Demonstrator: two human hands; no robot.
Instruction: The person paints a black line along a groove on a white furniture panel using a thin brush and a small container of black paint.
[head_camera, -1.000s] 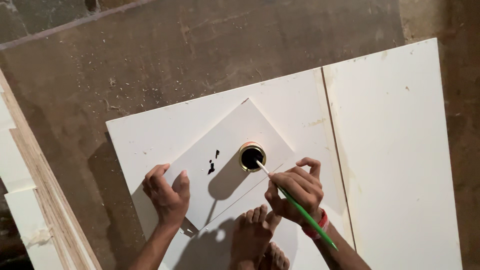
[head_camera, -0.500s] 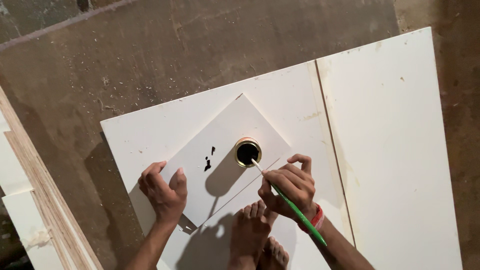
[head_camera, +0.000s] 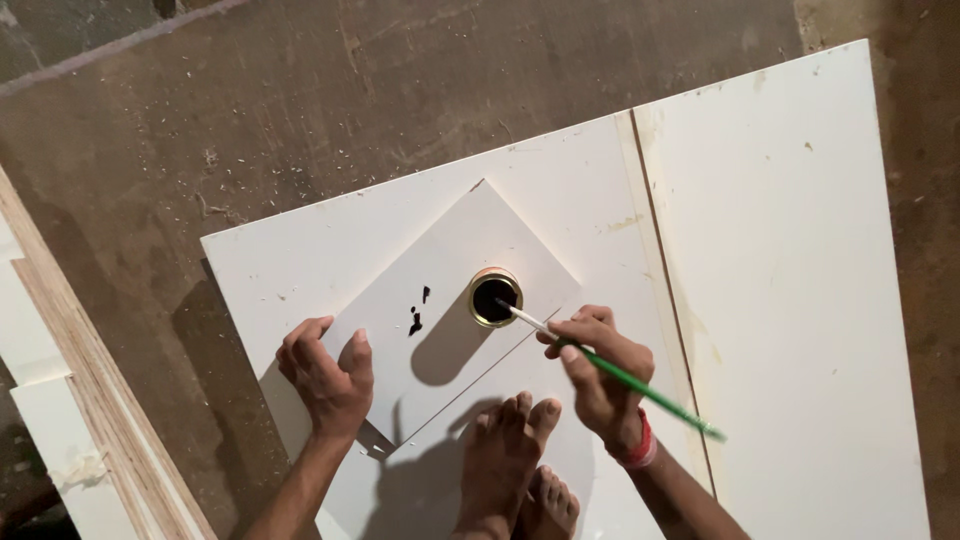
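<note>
My right hand (head_camera: 597, 372) holds a thin green-handled brush (head_camera: 640, 386); its pale tip reaches into a small round tin (head_camera: 494, 297) of black liquid. The tin stands on a small white square board (head_camera: 460, 300) turned like a diamond. My left hand (head_camera: 327, 375) presses fingers-down on that board's lower left edge. A few black drips (head_camera: 417, 318) mark the board left of the tin. My bare feet (head_camera: 505, 465) rest on the board's near corner.
The small board lies on a larger white panel (head_camera: 300, 260), with another long white panel (head_camera: 800, 250) beside it on the right. Dusty brown floor (head_camera: 200, 120) with wood chips surrounds them. Plywood strips (head_camera: 60, 400) lean along the left edge.
The view has shifted slightly. The brush tip stays at the tin, dipped a little further into it. My left hand keeps its place on the board.
</note>
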